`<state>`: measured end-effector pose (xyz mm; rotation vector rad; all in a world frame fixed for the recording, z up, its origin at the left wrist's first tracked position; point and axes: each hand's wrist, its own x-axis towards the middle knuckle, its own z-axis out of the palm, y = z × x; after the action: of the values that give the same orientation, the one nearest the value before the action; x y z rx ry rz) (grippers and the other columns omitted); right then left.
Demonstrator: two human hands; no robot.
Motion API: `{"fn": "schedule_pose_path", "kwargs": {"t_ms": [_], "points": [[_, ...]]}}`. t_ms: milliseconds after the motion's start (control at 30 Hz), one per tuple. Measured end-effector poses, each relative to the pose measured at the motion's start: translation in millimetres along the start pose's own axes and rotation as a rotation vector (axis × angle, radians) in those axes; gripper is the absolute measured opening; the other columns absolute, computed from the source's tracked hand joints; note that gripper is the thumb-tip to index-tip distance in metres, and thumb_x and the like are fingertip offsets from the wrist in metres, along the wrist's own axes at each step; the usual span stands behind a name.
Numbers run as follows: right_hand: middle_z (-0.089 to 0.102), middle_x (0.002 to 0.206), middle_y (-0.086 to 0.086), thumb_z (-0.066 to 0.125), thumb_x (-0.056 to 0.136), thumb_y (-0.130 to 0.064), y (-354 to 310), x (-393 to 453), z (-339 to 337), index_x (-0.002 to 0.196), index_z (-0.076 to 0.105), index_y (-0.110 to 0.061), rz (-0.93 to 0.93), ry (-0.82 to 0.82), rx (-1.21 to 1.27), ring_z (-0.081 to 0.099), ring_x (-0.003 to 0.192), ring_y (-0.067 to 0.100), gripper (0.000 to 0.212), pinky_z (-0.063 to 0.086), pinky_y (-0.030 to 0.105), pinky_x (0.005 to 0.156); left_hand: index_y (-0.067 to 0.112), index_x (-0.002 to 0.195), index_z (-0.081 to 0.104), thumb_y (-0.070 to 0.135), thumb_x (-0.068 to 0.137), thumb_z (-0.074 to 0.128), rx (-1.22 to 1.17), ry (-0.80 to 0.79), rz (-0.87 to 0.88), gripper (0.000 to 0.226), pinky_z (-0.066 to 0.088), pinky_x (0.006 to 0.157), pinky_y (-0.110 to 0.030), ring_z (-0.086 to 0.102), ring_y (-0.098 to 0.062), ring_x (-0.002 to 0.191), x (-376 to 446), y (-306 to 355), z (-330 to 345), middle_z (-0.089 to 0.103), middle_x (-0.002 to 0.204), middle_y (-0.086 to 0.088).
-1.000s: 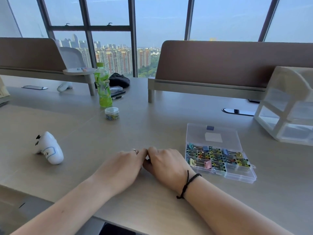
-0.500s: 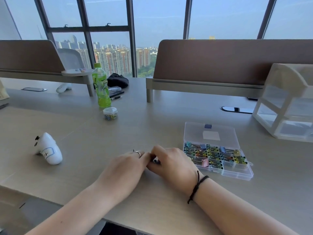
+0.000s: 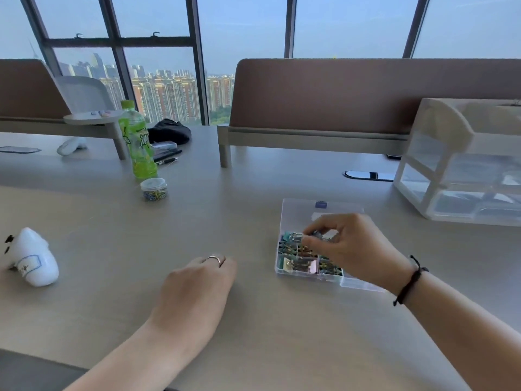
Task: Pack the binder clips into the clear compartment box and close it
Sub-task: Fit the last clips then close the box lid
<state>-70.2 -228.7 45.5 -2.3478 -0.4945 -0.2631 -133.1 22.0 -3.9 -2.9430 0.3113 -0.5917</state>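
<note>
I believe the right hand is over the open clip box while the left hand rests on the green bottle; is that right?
Not quite: in the head view the left hand rests on the table, well away from the green bottle. The right hand is indeed over the open clip box.

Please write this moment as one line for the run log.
stage: packing | right hand: pinches binder clip over open compartment box | left hand: rests on desk, holds nothing seen | lid: open

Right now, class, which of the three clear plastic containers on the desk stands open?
The clear compartment box under the right hand: its lid lies flat behind. The small round jar is capped; the drawer unit is shut.
</note>
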Motion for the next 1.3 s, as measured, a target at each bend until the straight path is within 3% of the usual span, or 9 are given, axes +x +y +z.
{"fn": "schedule_pose_path", "kwargs": {"t_ms": [133, 367, 533, 600, 733, 933, 1033, 1133, 1300], "points": [[0.072, 0.088, -0.012, 0.076, 0.081, -0.036, 26, -1, -27, 0.095, 0.073, -0.03, 0.039, -0.022, -0.032, 0.053, 0.044, -0.003, 0.016, 0.037, 0.006, 0.047, 0.024, 0.073, 0.054, 0.009, 0.063, 0.08, -0.076, 0.02, -0.047, 0.031, 0.041, 0.039, -0.029, 0.056, -0.021, 0.053, 15, 8, 9, 0.051, 0.063, 0.005], [0.075, 0.082, -0.007, 0.083, 0.074, -0.031, 46, -3, -61, 0.091, 0.073, -0.025, 0.118, -0.129, 0.127, 0.053, 0.044, -0.002, 0.02, 0.04, 0.009, 0.048, 0.028, 0.08, 0.06, 0.013, 0.075, 0.073, -0.453, 0.151, -0.122, 0.021, 0.054, 0.058, -0.035, 0.063, -0.025, 0.061, 57, 20, 1, 0.066, 0.064, 0.007], [0.074, 0.083, -0.002, 0.087, 0.069, -0.025, 50, -12, -74, 0.084, 0.073, -0.023, 0.171, -0.297, 0.123, 0.043, 0.042, 0.005, 0.02, 0.045, 0.018, 0.048, 0.025, 0.08, 0.075, 0.014, 0.08, 0.078, -0.666, 0.261, -0.006, 0.011, 0.052, 0.061, -0.018, 0.064, -0.002, 0.068, 91, 45, -25, 0.068, 0.068, 0.016], [0.072, 0.074, -0.009, 0.087, 0.07, -0.023, 47, -15, -78, 0.083, 0.074, -0.022, 0.168, -0.35, 0.092, 0.039, 0.041, 0.006, 0.019, 0.041, 0.02, 0.047, 0.023, 0.083, 0.076, 0.017, 0.083, 0.078, -0.809, 0.216, 0.04, 0.006, 0.047, 0.06, -0.007, 0.065, 0.005, 0.068, 102, 67, -28, 0.068, 0.068, 0.019], [0.051, 0.04, -0.025, 0.084, 0.074, -0.021, 42, -18, -84, 0.089, 0.072, -0.017, 0.183, -0.391, 0.042, 0.034, 0.037, 0.006, 0.02, 0.035, 0.017, 0.047, 0.019, 0.081, 0.076, 0.016, 0.082, 0.079, -0.988, 0.171, 0.076, 0.005, 0.045, 0.059, -0.006, 0.064, -0.001, 0.062, 122, 107, -24, 0.068, 0.066, 0.014], [0.046, 0.037, -0.025, 0.086, 0.072, -0.024, 40, -19, -85, 0.091, 0.072, -0.019, 0.209, -0.453, -0.027, 0.04, 0.032, 0.005, 0.025, 0.027, 0.007, 0.039, 0.022, 0.083, 0.076, 0.021, 0.081, 0.081, -1.105, 0.139, 0.156, 0.006, 0.051, 0.063, -0.012, 0.068, -0.005, 0.066, 134, 125, -11, 0.071, 0.072, 0.01], [0.043, 0.036, -0.016, 0.088, 0.068, -0.028, 48, -20, -86, 0.087, 0.072, -0.022, 0.219, -0.464, -0.066, 0.037, 0.033, 0.007, 0.026, 0.027, 0.008, 0.04, 0.023, 0.085, 0.076, 0.022, 0.081, 0.08, -1.118, 0.125, 0.176, 0.006, 0.045, 0.055, -0.005, 0.066, 0.0, 0.065, 127, 123, 0, 0.07, 0.075, 0.015], [0.047, 0.044, -0.012, 0.088, 0.066, -0.034, 52, -19, -85, 0.085, 0.072, -0.027, 0.203, -0.48, -0.102, 0.037, 0.037, 0.009, 0.026, 0.028, 0.012, 0.043, 0.024, 0.086, 0.075, 0.023, 0.081, 0.079, -1.066, 0.141, 0.231, 0.007, 0.05, 0.057, -0.013, 0.066, 0.0, 0.069, 121, 120, 8, 0.069, 0.077, 0.015], [0.06, 0.082, -0.006, 0.087, 0.064, -0.045, 58, -18, -81, 0.085, 0.076, -0.039, 0.092, -0.496, -0.177, 0.051, 0.056, 0.001, 0.024, 0.037, 0.01, 0.052, 0.025, 0.089, 0.074, 0.022, 0.081, 0.08, -0.981, 0.195, 0.317, 0.01, 0.05, 0.065, -0.022, 0.063, -0.001, 0.072, 120, 121, 11, 0.068, 0.077, 0.014]]}}
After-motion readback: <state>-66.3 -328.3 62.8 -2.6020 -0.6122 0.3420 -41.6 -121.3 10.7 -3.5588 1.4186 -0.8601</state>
